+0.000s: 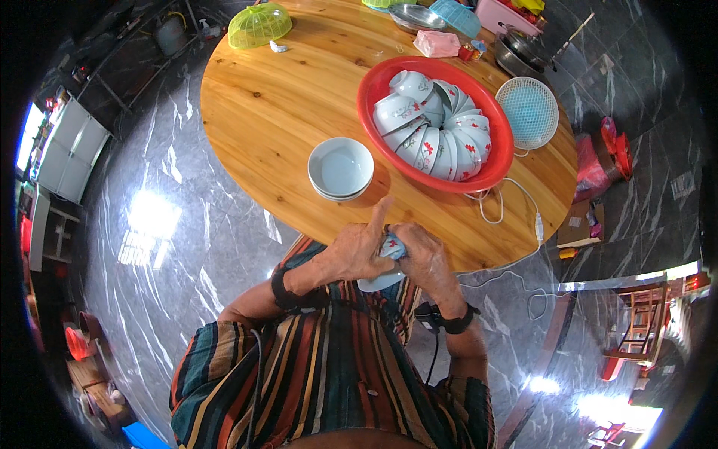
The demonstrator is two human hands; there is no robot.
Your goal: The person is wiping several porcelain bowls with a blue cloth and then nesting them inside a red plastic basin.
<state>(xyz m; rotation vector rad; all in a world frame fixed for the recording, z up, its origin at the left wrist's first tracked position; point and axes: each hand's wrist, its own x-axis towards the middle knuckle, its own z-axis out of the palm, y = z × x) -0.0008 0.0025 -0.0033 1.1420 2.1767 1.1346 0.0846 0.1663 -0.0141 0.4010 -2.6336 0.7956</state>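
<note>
Close to my body, at the table's near edge, a pale floral bowl [381,282] is held between both hands. My left hand [358,247] grips it from the left, one finger pointing up and away. Curled around its other side is my right hand [422,255]. Fingers cover most of this bowl, and I cannot tell whether the bluish patch between them is cloth or bowl. Just beyond my left hand stands a short stack of white bowls [341,167], upright. Farther right, a red plastic basin [367,120] holds many flower-patterned bowls [429,147] leaning in a ring.
On the round wooden table [269,118] are a yellow-green mesh food cover [259,26], a pink tissue pack [437,44], a metal pan [519,50] and a white-and-blue basket [527,112]. A white cable [538,224] runs over the right edge. Cartons [580,224] lie on the floor.
</note>
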